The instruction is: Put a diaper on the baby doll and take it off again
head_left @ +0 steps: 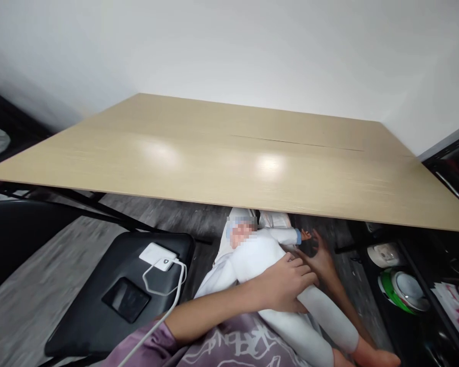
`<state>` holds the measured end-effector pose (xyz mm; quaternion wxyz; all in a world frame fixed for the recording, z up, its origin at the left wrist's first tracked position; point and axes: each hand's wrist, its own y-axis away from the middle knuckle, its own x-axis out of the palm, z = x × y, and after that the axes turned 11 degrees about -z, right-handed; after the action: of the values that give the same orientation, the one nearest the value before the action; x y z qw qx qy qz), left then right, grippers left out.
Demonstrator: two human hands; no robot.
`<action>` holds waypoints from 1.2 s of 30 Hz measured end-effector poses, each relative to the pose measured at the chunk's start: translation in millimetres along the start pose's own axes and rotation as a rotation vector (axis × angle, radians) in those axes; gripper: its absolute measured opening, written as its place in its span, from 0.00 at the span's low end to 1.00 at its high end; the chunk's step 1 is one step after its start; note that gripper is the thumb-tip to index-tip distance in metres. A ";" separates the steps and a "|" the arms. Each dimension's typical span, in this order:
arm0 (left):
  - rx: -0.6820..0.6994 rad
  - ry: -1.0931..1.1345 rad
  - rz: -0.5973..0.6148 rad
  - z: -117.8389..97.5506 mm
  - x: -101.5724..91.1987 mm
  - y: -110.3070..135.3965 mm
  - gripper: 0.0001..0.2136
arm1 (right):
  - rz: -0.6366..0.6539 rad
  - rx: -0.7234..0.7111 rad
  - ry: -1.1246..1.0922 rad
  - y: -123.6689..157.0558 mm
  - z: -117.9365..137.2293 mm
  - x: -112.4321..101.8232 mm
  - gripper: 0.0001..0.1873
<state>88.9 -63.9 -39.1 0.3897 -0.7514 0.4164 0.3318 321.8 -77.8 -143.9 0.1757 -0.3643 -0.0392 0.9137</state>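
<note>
A doll point(252, 255) in a white one-piece with a blue cuff lies across my lap under the table's front edge, head toward the table and legs running to the lower right. My left hand point(286, 285) rests on its hip, fingers curled over the white cloth. Just behind the doll, my right hand point(322, 257) has its fingers spread beside the doll's small hand point(305, 235), and its forearm runs under the doll's legs. One bare doll foot point(378, 357) shows at the bottom right.
A light wooden table point(229, 158) fills the middle, against a white wall. To my left, a black chair point(99, 316) carries a white power bank point(156, 256) with a cable and a dark phone point(126, 299). Black shelves at right hold bowls point(403, 290).
</note>
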 end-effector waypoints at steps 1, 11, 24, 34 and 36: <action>0.007 0.016 0.001 0.7 -0.3 0.8 0.25 | -0.045 -0.009 0.020 1.5 0.0 -5.1 0.50; -0.078 0.208 -0.115 -8.8 -30.3 23.3 0.36 | 0.494 -0.448 0.220 -68.7 109.4 20.9 0.15; -0.958 0.282 -0.778 13.7 -10.8 203.2 0.35 | 0.188 -0.583 -0.258 -49.9 170.9 -12.4 0.16; -0.761 0.088 -0.466 67.3 -133.2 97.5 0.33 | 0.032 -0.545 0.204 -96.2 156.2 -98.7 0.14; -0.748 0.054 -0.463 91.7 -148.6 70.2 0.33 | 0.015 -0.536 0.266 -115.3 145.4 -100.0 0.13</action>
<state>-53.5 45.2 17.8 0.1439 -0.9227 0.0980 0.3440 324.0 3.2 50.6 0.0704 -0.5144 -0.2529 0.8164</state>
